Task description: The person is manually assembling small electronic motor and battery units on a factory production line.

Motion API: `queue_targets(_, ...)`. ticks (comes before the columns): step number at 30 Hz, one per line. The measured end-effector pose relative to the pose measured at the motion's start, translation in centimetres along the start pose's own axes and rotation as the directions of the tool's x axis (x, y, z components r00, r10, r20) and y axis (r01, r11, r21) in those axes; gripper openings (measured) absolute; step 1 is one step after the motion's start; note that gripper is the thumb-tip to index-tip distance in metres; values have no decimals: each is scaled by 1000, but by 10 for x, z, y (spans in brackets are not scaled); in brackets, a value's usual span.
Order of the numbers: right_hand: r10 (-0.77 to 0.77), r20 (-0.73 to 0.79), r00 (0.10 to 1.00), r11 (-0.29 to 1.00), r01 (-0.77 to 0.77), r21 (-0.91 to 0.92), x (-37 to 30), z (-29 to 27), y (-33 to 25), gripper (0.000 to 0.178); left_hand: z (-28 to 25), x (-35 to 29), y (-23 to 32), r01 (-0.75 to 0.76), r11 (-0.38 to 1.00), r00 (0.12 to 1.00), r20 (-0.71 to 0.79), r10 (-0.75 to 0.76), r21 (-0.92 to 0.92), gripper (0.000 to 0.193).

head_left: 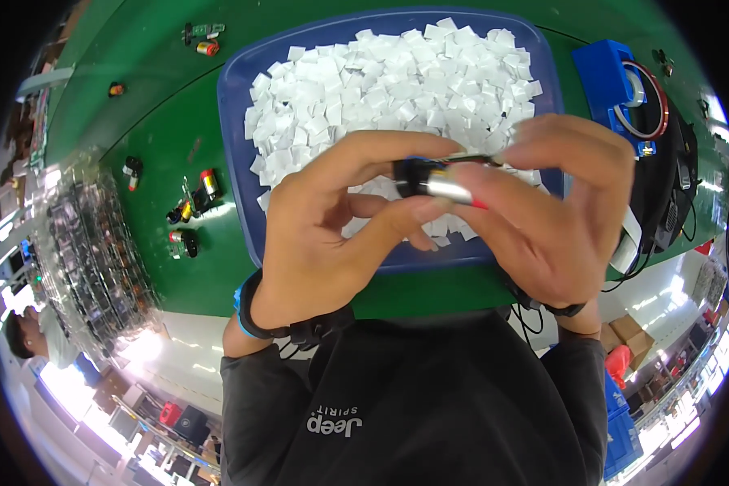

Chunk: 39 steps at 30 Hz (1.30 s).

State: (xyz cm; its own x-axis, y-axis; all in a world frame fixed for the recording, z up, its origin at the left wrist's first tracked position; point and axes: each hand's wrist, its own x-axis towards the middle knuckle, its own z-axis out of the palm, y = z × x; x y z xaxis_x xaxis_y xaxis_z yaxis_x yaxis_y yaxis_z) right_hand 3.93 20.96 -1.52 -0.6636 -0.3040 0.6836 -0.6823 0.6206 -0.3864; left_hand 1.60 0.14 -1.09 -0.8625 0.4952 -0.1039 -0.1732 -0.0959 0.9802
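Observation:
Over the tray's near half, both hands meet around one small cylindrical part [447, 188] with a black end and a silver and red body. My left hand [320, 227] pinches its black end between thumb and fingers. At the other end, my right hand [555, 206] is closed on it, the fingers slightly blurred and covering much of that side. A thin dark piece [482, 159] shows along its upper edge; its kind cannot be made out. Beneath the hands stands a blue tray [233, 146] heaped with small white square pieces [397, 81].
Several small parts with cylinders and circuit boards lie left on the green table [170, 283], including a red-and-gold cylinder [210, 183]. A blue tape dispenser [603, 81] with tape rolls [652, 101] stands right, beside a black bag [672, 178]. Plastic-wrapped stacked trays [93, 251] are far left.

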Motion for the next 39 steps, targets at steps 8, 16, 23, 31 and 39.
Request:
queue_targets(8, 317, 141, 938, 831, -346, 435, -12, -7, -6, 51, 1, 4, -10, -270, 961, 963, 2, 271, 56, 39)
queue_targets(16, 390, 24, 921, 794, -349, 498, -12, 4, -11, 39, -2, 6, -22, -391, 903, 920, 58, 387, 176, 39)
queue_targets(23, 512, 118, 851, 538, -425, 728, -8, 5, -16, 32, -1, 4, -12, -442, 812, 893, 100, 439, 382, 38)
queue_targets(31, 546, 249, 800, 341, -483, 806, -14, 9, -17, 36, 7, 5, -6, -368, 782, 911, 29, 410, 502, 30)
queue_targets(39, 652, 420, 631, 130, -639, 758, -7, 5, -19, 35, -22, 37, 32, -2, 860, 999, -36, 24, 511, 26)
